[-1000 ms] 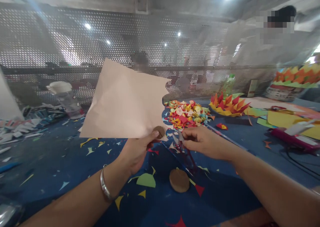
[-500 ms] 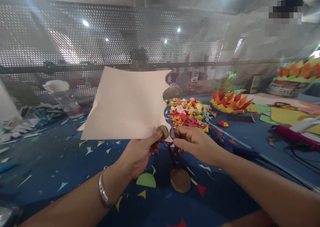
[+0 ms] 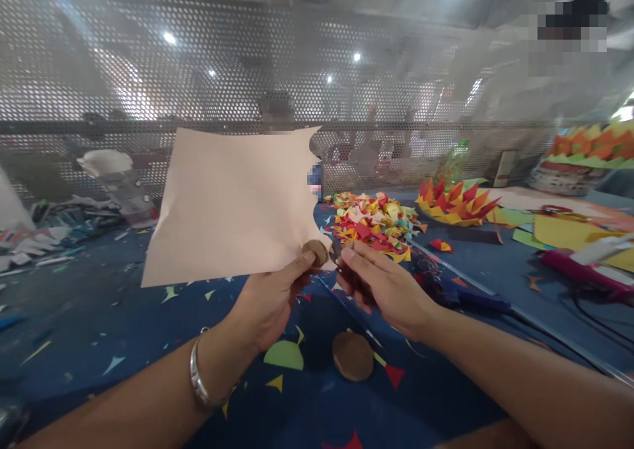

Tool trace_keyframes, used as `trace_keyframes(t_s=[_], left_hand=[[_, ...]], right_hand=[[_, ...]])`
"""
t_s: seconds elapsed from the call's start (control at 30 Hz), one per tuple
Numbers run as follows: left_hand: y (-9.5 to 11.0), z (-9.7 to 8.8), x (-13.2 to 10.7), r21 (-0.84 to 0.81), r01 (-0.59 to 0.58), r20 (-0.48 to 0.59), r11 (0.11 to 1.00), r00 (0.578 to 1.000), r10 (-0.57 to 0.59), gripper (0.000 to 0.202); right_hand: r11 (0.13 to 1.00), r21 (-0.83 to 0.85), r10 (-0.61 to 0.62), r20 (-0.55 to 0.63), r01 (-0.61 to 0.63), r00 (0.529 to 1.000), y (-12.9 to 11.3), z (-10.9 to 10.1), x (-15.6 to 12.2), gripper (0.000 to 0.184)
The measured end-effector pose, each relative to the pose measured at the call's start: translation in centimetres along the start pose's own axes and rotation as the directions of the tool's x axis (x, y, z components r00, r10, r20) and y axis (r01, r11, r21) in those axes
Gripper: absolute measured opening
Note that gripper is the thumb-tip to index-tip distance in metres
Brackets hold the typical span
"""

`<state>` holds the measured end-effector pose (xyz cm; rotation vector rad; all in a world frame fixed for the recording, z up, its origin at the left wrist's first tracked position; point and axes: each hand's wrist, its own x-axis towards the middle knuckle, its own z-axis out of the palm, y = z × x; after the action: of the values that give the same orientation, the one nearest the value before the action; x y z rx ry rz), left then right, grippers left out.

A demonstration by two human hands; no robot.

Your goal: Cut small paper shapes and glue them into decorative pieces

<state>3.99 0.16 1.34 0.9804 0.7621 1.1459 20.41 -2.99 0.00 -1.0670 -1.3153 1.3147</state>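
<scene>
My left hand (image 3: 267,300) is closed, pinching a beige paper sheet (image 3: 232,201) at its lower right corner, with a small brown disc (image 3: 316,252) pressed against the paper under the thumb. My right hand (image 3: 384,287) is closed around dark red scissors (image 3: 341,264), whose tip sits right beside the disc at the paper's corner. A larger brown cardboard disc (image 3: 352,355) lies on the blue table below both hands. A silver bangle is on my left wrist.
A heap of coloured paper scraps (image 3: 374,223) lies behind my hands. Red and yellow spiked paper pieces (image 3: 453,205), yellow sheets and a pink tool (image 3: 579,271) are on the right. White clutter (image 3: 49,231) is on the left. A perforated metal screen (image 3: 148,86) backs the table; a person stands far right.
The paper has swung left and lowered a little. My right hand with the scissors has closed in on the disc at the paper's corner.
</scene>
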Motion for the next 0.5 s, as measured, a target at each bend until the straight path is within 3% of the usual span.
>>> trace_keyframes(t_s=[0.1, 0.23, 0.37, 0.5], left_hand=[[-0.26, -0.26, 0.24, -0.030, 0.011, -0.064, 0.999, 0.998, -0.012, 0.018], [-0.31, -0.42, 0.35, -0.033, 0.002, -0.111, 0.999, 0.994, -0.006, 0.021], [-0.24, -0.44, 0.30, -0.032, -0.005, -0.092, 0.999, 0.996, 0.002, 0.023], [-0.29, -0.36, 0.19, 0.005, 0.005, -0.089, 1.000, 0.996, -0.004, 0.021]], right_hand=[[1.000, 0.009, -0.018, -0.108, 0.019, 0.994, 0.09, -0.05, 0.13, 0.033], [0.995, -0.069, -0.087, -0.168, 0.076, 0.982, 0.00, -0.01, 0.09, 0.039], [0.977, -0.203, -0.091, -0.125, 0.065, 0.988, -0.33, 0.07, -0.18, 0.041], [0.975, -0.201, -0.114, -0.075, 0.097, 0.991, -0.59, 0.08, -0.28, 0.040]])
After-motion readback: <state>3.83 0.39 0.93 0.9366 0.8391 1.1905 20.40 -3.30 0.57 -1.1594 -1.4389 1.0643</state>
